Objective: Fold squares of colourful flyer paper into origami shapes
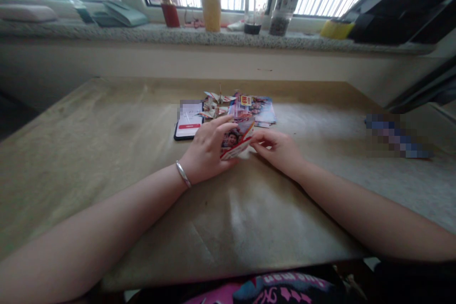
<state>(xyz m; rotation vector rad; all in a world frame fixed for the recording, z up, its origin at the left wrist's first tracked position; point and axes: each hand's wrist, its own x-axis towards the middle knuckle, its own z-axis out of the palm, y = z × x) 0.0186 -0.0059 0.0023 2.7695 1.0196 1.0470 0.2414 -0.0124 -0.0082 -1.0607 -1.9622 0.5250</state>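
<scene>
- Printed paper [238,140], mid-frame: likely light, creases easily; hold by edges.
- Left hand [206,149] clamped on it.
- Right hand [280,151] at its right edge; can't tell if gripping.

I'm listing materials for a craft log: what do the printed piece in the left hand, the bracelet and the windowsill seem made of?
Printed piece in the left hand: probably paper, perhaps smooth; it looks thin and carries printed pictures.
Bracelet: likely metal, polished and silvery; it shows bright highlights.
Windowsill: stone or a stone-look material, perhaps granite; its edge is speckled grey, finish unclear.
</scene>
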